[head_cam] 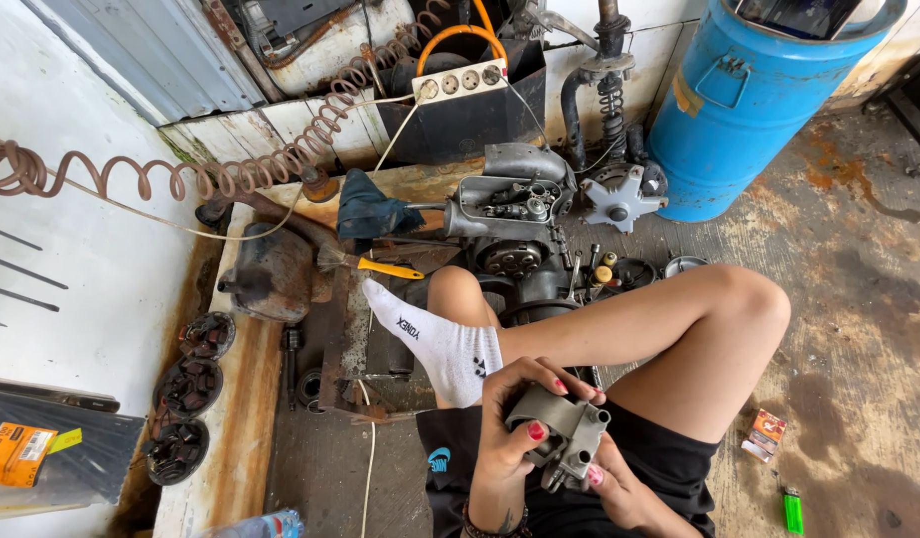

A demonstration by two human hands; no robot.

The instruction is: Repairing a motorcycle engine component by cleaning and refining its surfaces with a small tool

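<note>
Both my hands hold a small grey metal carburettor (568, 430) over my lap. My left hand (510, 428) wraps its left side with the thumb across the front. My right hand (619, 488) supports it from below and the right. I sit with my legs crossed, one foot in a white sock (435, 342). In front of my knees, a partly dismantled grey engine (510, 214) rests on the floor.
A blue plastic barrel (749, 100) stands at the upper right. A coiled brown hose (181, 174) and a white power strip (460, 80) lie at the back. A yellow-handled brush (380, 265), round clutch parts (186, 389), a green lighter (793, 510) and a small carton (765, 432) sit on the floor.
</note>
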